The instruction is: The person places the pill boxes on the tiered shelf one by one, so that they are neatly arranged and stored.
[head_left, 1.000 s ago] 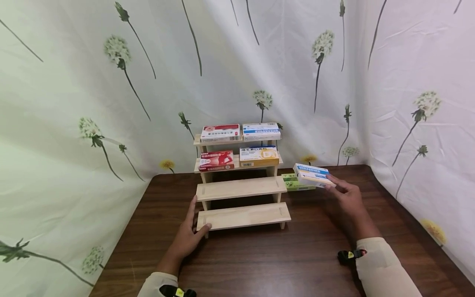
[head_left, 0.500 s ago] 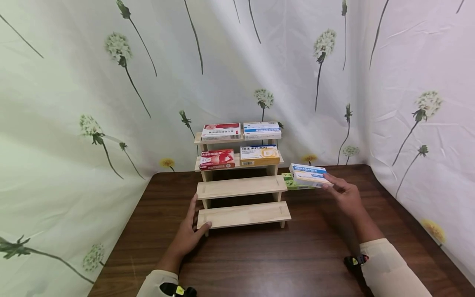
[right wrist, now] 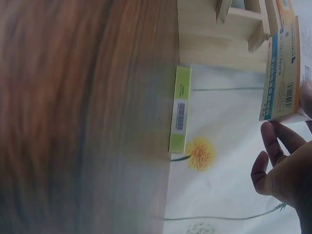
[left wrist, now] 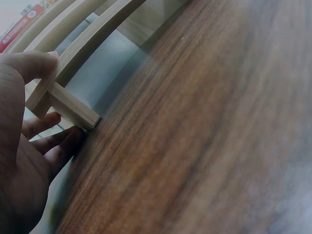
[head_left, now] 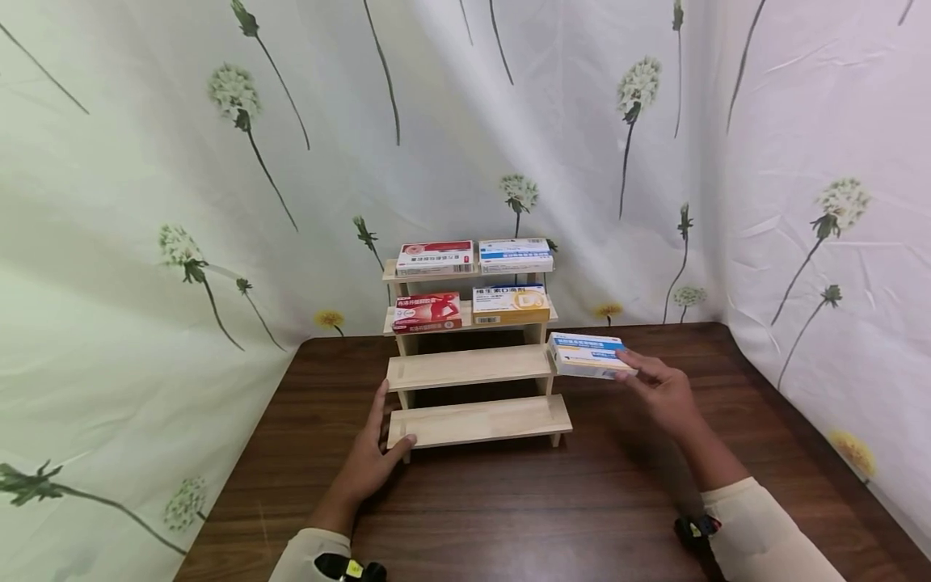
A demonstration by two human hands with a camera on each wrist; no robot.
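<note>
A light wooden stepped display rack [head_left: 469, 368] stands on the dark table. My left hand [head_left: 369, 461] holds its front left corner; in the left wrist view the thumb [left wrist: 36, 66] lies on the lowest board and the other fingers bend round beside the leg. My right hand [head_left: 665, 396] pinches a white-and-blue medicine box [head_left: 589, 356] by its right end. The box is off the table, its left end by the right end of the third step from the top. The right wrist view shows that medicine box [right wrist: 285, 73] above the table, with thumb and fingers at one end.
On the top step lie a red-and-white box [head_left: 435, 258] and a white-and-blue box [head_left: 516, 255]. Below them sit a red box [head_left: 427, 312] and a yellow-and-white box [head_left: 511, 305]. A green box [right wrist: 180, 109] lies on the table near the patterned curtain [right wrist: 229, 146].
My right hand has carried the white-and-blue medicine box leftward to the rack's right side, and it now covers the green box in the head view. My left hand stays on the rack.
</note>
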